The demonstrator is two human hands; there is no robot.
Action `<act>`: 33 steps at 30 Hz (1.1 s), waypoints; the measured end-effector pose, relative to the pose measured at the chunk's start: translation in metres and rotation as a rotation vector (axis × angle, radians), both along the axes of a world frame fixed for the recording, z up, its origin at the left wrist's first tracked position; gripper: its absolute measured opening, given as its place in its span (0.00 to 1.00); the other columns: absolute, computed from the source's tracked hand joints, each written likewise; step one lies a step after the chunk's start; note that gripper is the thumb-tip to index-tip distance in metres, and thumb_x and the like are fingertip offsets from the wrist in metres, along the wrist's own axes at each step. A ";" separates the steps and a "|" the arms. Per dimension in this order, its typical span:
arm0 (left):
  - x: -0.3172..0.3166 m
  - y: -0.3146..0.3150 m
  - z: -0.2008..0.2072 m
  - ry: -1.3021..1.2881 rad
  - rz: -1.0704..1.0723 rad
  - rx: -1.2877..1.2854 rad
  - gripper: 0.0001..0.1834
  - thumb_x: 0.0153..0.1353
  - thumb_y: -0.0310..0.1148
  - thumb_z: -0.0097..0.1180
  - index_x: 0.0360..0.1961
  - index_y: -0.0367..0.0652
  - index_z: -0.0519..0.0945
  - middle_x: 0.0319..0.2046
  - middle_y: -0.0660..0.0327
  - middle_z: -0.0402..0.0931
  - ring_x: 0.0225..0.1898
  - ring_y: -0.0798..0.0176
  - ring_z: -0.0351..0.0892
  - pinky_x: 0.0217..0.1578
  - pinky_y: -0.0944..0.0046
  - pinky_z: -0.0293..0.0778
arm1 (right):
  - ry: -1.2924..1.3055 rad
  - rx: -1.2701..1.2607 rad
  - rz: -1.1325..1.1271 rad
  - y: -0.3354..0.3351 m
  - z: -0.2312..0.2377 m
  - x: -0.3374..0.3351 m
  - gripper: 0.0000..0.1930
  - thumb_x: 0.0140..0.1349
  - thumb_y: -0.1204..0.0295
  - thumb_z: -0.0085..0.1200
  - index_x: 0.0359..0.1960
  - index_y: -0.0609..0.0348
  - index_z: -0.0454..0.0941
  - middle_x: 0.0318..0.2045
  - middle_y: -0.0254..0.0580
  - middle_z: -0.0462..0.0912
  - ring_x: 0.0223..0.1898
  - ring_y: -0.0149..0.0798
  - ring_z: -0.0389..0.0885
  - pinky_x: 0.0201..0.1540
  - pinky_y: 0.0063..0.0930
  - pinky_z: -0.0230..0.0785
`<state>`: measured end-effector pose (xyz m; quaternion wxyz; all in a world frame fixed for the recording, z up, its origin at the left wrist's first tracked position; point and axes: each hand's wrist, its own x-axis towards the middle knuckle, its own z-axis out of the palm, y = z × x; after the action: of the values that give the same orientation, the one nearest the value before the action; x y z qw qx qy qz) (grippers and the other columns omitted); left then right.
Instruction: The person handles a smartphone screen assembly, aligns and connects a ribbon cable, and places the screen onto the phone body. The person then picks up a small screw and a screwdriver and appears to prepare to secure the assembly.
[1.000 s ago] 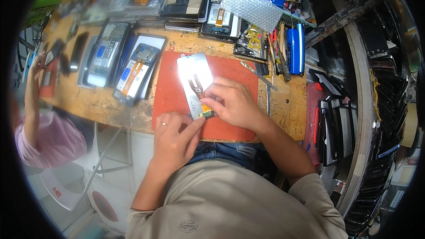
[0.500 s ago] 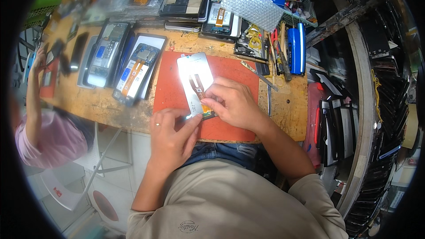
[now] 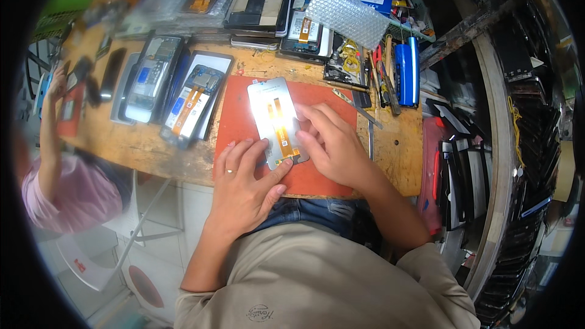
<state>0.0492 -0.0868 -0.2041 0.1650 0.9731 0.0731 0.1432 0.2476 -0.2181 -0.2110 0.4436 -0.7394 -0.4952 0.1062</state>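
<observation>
A phone display panel lies silvery back up on a red work mat, bright with glare. Along its back runs an orange flex cable, flat, with a small green-and-gold board at the near end. My left hand has its fingers apart; fingertips rest on the panel's left edge and near end, by the small board. My right hand is beside the panel's right edge, its thumb and fingers apart and slightly curled, with nothing seen between them.
Opened phones lie to the left, with stacked phone parts and bubble wrap at the back. Pliers, tweezers and a blue cylinder are at the right. Another person's arm reaches onto the table at far left.
The flex cable, raised and dark under my right fingers before, now lies flat along the panel. My right hand has drawn back to the right; my left fingers have spread onto the panel's edge.
</observation>
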 end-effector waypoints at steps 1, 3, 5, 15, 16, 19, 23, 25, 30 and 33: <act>0.001 0.001 0.000 -0.002 -0.006 -0.016 0.19 0.69 0.49 0.61 0.56 0.58 0.90 0.66 0.51 0.70 0.69 0.43 0.65 0.72 0.38 0.58 | -0.027 0.006 -0.005 -0.005 0.004 0.000 0.17 0.65 0.72 0.66 0.54 0.65 0.82 0.47 0.52 0.81 0.44 0.51 0.85 0.44 0.42 0.78; 0.002 0.002 -0.001 -0.008 -0.008 -0.058 0.19 0.68 0.48 0.62 0.56 0.57 0.90 0.66 0.50 0.70 0.69 0.42 0.65 0.72 0.38 0.59 | -0.197 -0.087 0.111 -0.018 0.011 -0.002 0.18 0.64 0.71 0.66 0.55 0.64 0.82 0.51 0.52 0.81 0.52 0.51 0.82 0.51 0.42 0.76; 0.002 0.003 -0.001 -0.009 -0.007 -0.090 0.19 0.68 0.48 0.62 0.55 0.56 0.90 0.66 0.50 0.71 0.69 0.42 0.65 0.71 0.38 0.59 | -0.310 -0.137 0.175 -0.028 0.015 -0.009 0.20 0.63 0.70 0.67 0.55 0.63 0.83 0.56 0.52 0.80 0.59 0.52 0.79 0.57 0.44 0.73; -0.008 0.014 0.005 -0.076 0.098 -0.067 0.13 0.64 0.36 0.65 0.48 0.47 0.92 0.63 0.48 0.75 0.67 0.39 0.69 0.68 0.41 0.62 | -0.429 -0.202 0.105 -0.045 0.014 -0.027 0.24 0.62 0.65 0.68 0.58 0.64 0.83 0.62 0.54 0.79 0.64 0.53 0.74 0.65 0.48 0.66; -0.009 0.014 0.005 -0.103 0.119 -0.066 0.13 0.63 0.34 0.65 0.47 0.46 0.91 0.63 0.48 0.76 0.66 0.39 0.70 0.67 0.41 0.62 | -0.428 -0.188 0.104 -0.044 0.014 -0.027 0.25 0.62 0.66 0.67 0.59 0.65 0.82 0.61 0.54 0.79 0.63 0.53 0.75 0.64 0.47 0.67; -0.008 0.011 0.004 -0.140 0.148 -0.115 0.16 0.58 0.29 0.67 0.49 0.42 0.88 0.56 0.51 0.78 0.61 0.42 0.73 0.65 0.39 0.65 | -0.319 -0.193 0.015 -0.042 0.014 -0.027 0.29 0.64 0.70 0.65 0.66 0.69 0.75 0.60 0.56 0.81 0.55 0.54 0.81 0.57 0.44 0.73; -0.006 0.004 -0.002 -0.126 0.057 -0.135 0.18 0.56 0.26 0.66 0.50 0.41 0.87 0.51 0.54 0.80 0.57 0.45 0.76 0.64 0.40 0.66 | 0.159 -0.205 -0.076 -0.043 0.022 -0.048 0.35 0.68 0.76 0.59 0.75 0.71 0.62 0.62 0.60 0.80 0.39 0.45 0.85 0.41 0.35 0.79; -0.006 0.000 -0.005 -0.138 0.043 -0.125 0.18 0.55 0.25 0.66 0.49 0.40 0.87 0.49 0.56 0.80 0.56 0.46 0.77 0.64 0.40 0.67 | 0.485 -0.223 -0.078 -0.045 0.029 -0.058 0.37 0.70 0.77 0.58 0.78 0.71 0.56 0.64 0.61 0.79 0.34 0.38 0.84 0.35 0.31 0.78; -0.006 0.005 -0.011 -0.178 0.058 -0.140 0.16 0.54 0.24 0.67 0.46 0.41 0.88 0.47 0.57 0.81 0.55 0.45 0.78 0.63 0.41 0.67 | 1.139 0.013 -0.212 -0.031 0.023 -0.043 0.35 0.72 0.79 0.56 0.78 0.66 0.57 0.62 0.51 0.79 0.28 0.19 0.75 0.24 0.16 0.65; -0.005 0.009 -0.012 -0.218 0.051 -0.188 0.15 0.55 0.24 0.66 0.45 0.41 0.88 0.46 0.57 0.81 0.54 0.45 0.78 0.62 0.42 0.67 | 1.029 -0.050 -0.030 -0.010 0.008 -0.019 0.19 0.75 0.75 0.58 0.64 0.67 0.73 0.43 0.38 0.84 0.30 0.19 0.76 0.28 0.18 0.68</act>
<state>0.0446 -0.0779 -0.2166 0.2586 0.9299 0.0923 0.2446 0.2284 -0.2285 -0.2026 0.6133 -0.6091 -0.1994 0.4616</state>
